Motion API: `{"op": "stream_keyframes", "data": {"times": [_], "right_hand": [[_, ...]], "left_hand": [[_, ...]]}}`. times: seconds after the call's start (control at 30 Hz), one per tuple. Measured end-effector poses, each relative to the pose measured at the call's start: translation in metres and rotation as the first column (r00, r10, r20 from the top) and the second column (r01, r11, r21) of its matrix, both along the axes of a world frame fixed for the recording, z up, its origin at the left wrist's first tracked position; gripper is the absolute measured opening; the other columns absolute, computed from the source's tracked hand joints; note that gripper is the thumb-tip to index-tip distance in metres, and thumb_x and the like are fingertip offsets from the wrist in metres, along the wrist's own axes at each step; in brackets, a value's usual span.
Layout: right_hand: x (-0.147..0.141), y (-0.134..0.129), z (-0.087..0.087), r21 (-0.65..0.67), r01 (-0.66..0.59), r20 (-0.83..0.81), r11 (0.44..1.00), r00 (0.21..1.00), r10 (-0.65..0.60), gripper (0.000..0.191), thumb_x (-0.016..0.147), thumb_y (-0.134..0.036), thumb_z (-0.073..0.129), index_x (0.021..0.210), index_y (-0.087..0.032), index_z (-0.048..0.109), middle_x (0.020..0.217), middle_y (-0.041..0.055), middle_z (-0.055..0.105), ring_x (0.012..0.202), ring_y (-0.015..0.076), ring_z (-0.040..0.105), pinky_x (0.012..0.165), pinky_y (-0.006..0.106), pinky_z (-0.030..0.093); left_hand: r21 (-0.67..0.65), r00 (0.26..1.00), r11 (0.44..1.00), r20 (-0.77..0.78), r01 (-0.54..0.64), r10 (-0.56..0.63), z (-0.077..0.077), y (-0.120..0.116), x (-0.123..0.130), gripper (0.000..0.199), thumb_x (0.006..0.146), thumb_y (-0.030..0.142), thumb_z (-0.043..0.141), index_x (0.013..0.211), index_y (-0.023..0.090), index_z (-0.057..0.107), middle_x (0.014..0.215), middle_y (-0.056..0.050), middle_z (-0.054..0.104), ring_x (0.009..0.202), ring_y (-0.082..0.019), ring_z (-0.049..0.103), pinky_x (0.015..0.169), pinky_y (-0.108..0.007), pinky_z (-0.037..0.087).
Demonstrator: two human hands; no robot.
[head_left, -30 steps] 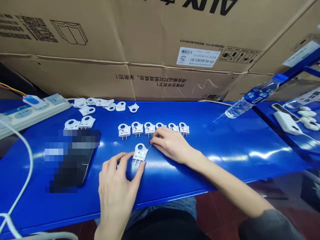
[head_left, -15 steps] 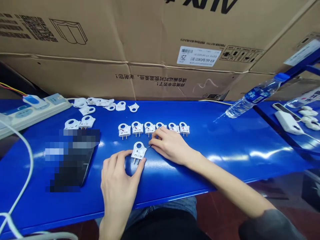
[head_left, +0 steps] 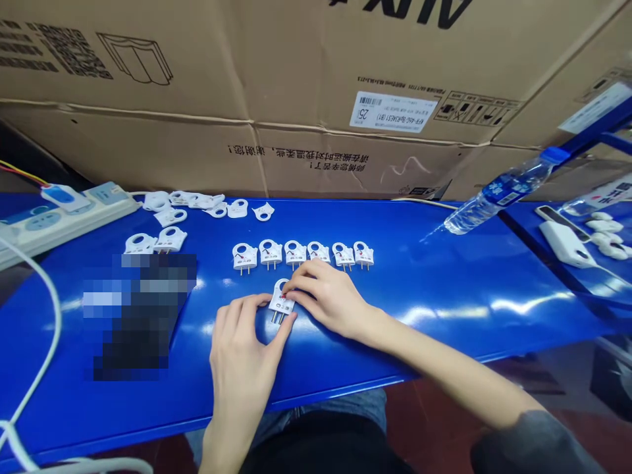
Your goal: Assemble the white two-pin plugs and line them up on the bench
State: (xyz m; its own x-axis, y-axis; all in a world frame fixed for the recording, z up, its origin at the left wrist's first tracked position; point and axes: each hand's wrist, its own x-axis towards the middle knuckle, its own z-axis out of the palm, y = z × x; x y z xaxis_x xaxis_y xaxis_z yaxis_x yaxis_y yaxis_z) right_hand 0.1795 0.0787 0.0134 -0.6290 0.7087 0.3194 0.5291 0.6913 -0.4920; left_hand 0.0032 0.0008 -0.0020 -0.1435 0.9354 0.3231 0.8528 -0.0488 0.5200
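A white plug [head_left: 281, 304] with a ring-shaped top and metal prongs lies on the blue table, prongs toward me. My left hand [head_left: 244, 342] pinches it at its sides, between thumb and index finger. Over its upper right edge, my right hand [head_left: 333, 296] has its fingertips pressed together. Something small and red shows at those fingertips, but the fingers hide what they hold. Just beyond, several similar plugs [head_left: 271, 253] form a row, some with a small red and black detail inside.
White ring-shaped parts [head_left: 197, 201] lie in a loose pile at the back left. A pixelated dark phone-like object [head_left: 148, 316] and a power strip [head_left: 74, 214] are on the left. At the right are a tilted water bottle [head_left: 503, 191] and a white adapter [head_left: 563, 242]. Cardboard [head_left: 296, 151] stands behind.
My left hand and the plug have shifted slightly right. My right fingertips have come left from beside the plug onto its upper part, and a red spot now shows there.
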Motion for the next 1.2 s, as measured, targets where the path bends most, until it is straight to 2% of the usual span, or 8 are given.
{"op": "stream_keyframes", "data": {"times": [0.2, 0.47, 0.67, 0.87, 0.93, 1.07, 1.2], "right_hand": [[0.000, 0.000, 0.000, 0.063, -0.013, 0.011, 0.998, 1.000, 0.012, 0.018, 0.106, -0.024, 0.056, 0.107, -0.019, 0.073, 0.106, 0.0063, 0.069, 0.097, 0.0187, 0.062, 0.082, 0.031, 0.052], [-0.003, -0.002, 0.000, 0.126, -0.023, 0.073, 0.992, 0.997, 0.014, 0.024, 0.109, -0.028, 0.050, 0.110, -0.019, 0.072, 0.107, 0.0066, 0.069, 0.095, 0.0178, 0.059, 0.079, 0.029, 0.049], [-0.005, -0.002, -0.005, 0.131, 0.011, 0.076, 0.991, 0.997, -0.022, 0.025, 0.109, -0.033, 0.051, 0.114, -0.018, 0.070, 0.106, 0.0060, 0.069, 0.096, 0.0179, 0.059, 0.080, 0.029, 0.049], [-0.004, -0.002, -0.004, 0.144, 0.067, 0.067, 0.987, 0.995, -0.078, 0.022, 0.108, -0.032, 0.054, 0.114, -0.017, 0.069, 0.106, 0.0059, 0.070, 0.098, 0.0196, 0.060, 0.084, 0.031, 0.052], [-0.003, -0.001, -0.002, 0.154, 0.082, 0.062, 0.985, 0.994, -0.093, 0.023, 0.109, -0.030, 0.050, 0.115, -0.017, 0.069, 0.107, 0.0061, 0.071, 0.099, 0.0200, 0.060, 0.085, 0.032, 0.052], [0.000, -0.001, 0.008, 0.146, 0.115, 0.061, 0.983, 0.990, -0.125, 0.025, 0.110, -0.026, 0.046, 0.114, -0.018, 0.069, 0.109, 0.0073, 0.071, 0.101, 0.0203, 0.061, 0.084, 0.032, 0.052], [0.005, -0.009, 0.021, 0.180, 0.156, 0.032, 0.971, 0.986, -0.164, 0.024, 0.108, -0.025, 0.048, 0.112, -0.019, 0.070, 0.109, 0.0077, 0.072, 0.101, 0.0213, 0.061, 0.088, 0.035, 0.053]], "left_hand": [[0.003, 0.999, 0.999, 0.014, 0.044, -0.045, 0.000, -0.002, 0.001, 0.027, 0.095, 0.046, 0.064, 0.109, 0.024, 0.062, 0.107, -0.008, 0.070, 0.103, -0.030, 0.061, 0.088, -0.043, 0.050], [0.051, 0.999, 0.998, 0.017, 0.042, -0.043, -0.005, 0.000, -0.001, 0.035, 0.093, 0.056, 0.062, 0.108, 0.024, 0.064, 0.109, -0.008, 0.067, 0.104, -0.029, 0.062, 0.092, -0.045, 0.051], [0.046, 1.000, 0.999, -0.002, 0.007, -0.007, -0.007, 0.000, 0.000, 0.039, 0.094, 0.058, 0.060, 0.110, 0.023, 0.066, 0.120, -0.010, 0.064, 0.110, -0.032, 0.060, 0.095, -0.048, 0.051], [0.067, 0.999, 0.998, -0.031, -0.016, 0.018, -0.004, -0.003, 0.002, 0.046, 0.094, 0.059, 0.060, 0.120, 0.021, 0.066, 0.126, -0.014, 0.062, 0.114, -0.034, 0.058, 0.094, -0.049, 0.052], [0.095, 1.000, 0.995, -0.029, 0.007, -0.004, -0.002, -0.004, 0.002, 0.043, 0.095, 0.054, 0.063, 0.122, 0.021, 0.066, 0.127, -0.014, 0.061, 0.113, -0.032, 0.058, 0.094, -0.047, 0.052], [0.160, 0.990, 0.980, -0.086, 0.120, -0.108, 0.004, -0.008, 0.002, 0.022, 0.097, 0.038, 0.064, 0.111, 0.023, 0.073, 0.120, -0.010, 0.063, 0.106, -0.027, 0.059, 0.090, -0.042, 0.052], [0.224, 0.982, 0.969, -0.180, 0.099, -0.058, 0.006, -0.017, -0.006, 0.018, 0.098, 0.031, 0.063, 0.106, 0.022, 0.076, 0.110, -0.010, 0.068, 0.100, -0.027, 0.059, 0.088, -0.043, 0.051]]}}
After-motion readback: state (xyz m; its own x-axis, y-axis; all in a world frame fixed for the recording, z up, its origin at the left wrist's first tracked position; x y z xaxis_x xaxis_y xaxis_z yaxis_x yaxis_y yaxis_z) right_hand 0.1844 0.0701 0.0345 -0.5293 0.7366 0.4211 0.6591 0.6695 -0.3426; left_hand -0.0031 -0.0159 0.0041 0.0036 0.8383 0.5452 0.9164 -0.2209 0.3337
